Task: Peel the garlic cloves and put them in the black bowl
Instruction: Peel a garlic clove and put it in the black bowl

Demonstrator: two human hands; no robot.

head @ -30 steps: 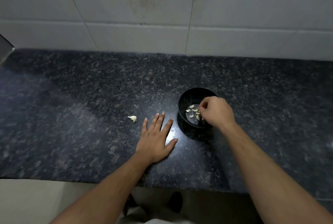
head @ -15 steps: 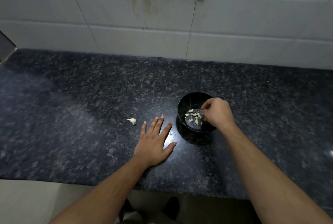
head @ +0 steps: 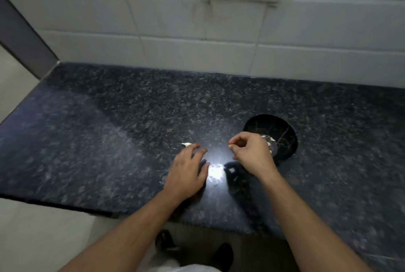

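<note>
Few pale peeled cloves (head: 269, 140) sitting in black bowl (head: 282, 131), right hand (head: 252, 152) half covering it, fingers loosely curled, holding nothing. Left hand (head: 187, 169) resting flat, fingers relaxed; unpeeled garlic clove (head: 186, 144) lying just beyond fingertips (head: 196, 146). No readable writing.

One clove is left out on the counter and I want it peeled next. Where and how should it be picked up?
Probably pinch the garlic clove across its plump middle, coming from above and the near side with the left hand, whose fingertips are already beside it. It lies flat and alone on the counter, its pale tip pointing left, so the sides are free.
</note>
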